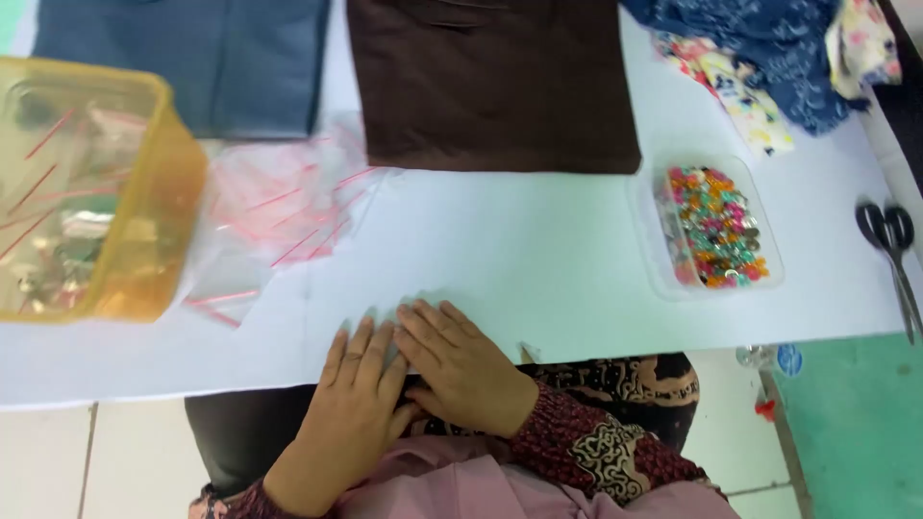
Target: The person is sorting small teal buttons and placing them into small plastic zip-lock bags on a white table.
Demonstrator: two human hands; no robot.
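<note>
White table (pixel 538 259): at its near edge both hands lie flat, fingers extended; right hand (pixel 466 370) overlaps left hand (pixel 356 399), gripping nothing.

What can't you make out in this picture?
Head view only:
- Under the left hand and right hand: both lie flat at the table edge; anything beneath is covered.
- Yellow tub: its tinted wall blurs the contents, and the left edge cuts it.
- Clear box: the colourful bits are too small to identify.
- Scissors: partly cut off by the right edge.
- Brown cloth and blue cloth: cut off at the top.
</note>
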